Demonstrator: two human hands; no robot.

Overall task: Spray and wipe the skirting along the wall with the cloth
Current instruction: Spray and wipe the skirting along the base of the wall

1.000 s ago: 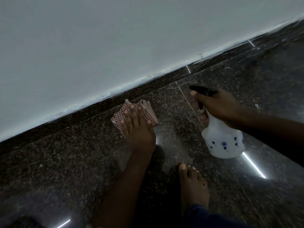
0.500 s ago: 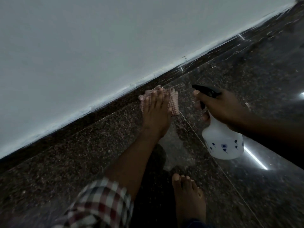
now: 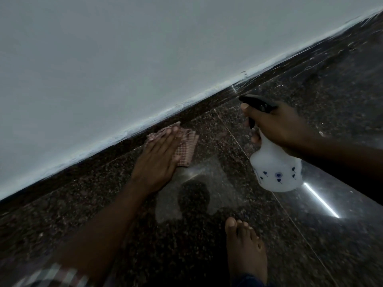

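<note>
A dark speckled granite skirting (image 3: 116, 150) runs diagonally under the white wall (image 3: 124, 59). My left hand (image 3: 157, 160) lies flat, fingers straight, on a red-and-white checked cloth (image 3: 185, 151), pressing it where floor meets skirting. To the right, my right hand (image 3: 277, 125) grips the neck of a white spray bottle (image 3: 275, 170) with blue flower prints. Its black nozzle (image 3: 257, 101) points left toward the skirting, and my thumb rests on top.
The polished dark granite floor (image 3: 310, 235) reflects a bright strip light (image 3: 320, 200). My bare foot (image 3: 245, 249) stands on the floor near the bottom centre. A checked shirt sleeve (image 3: 51, 274) shows at the lower left.
My left hand slid the cloth right along the skirting, then back left a little. The right hand has kept the bottle in about the same place.
</note>
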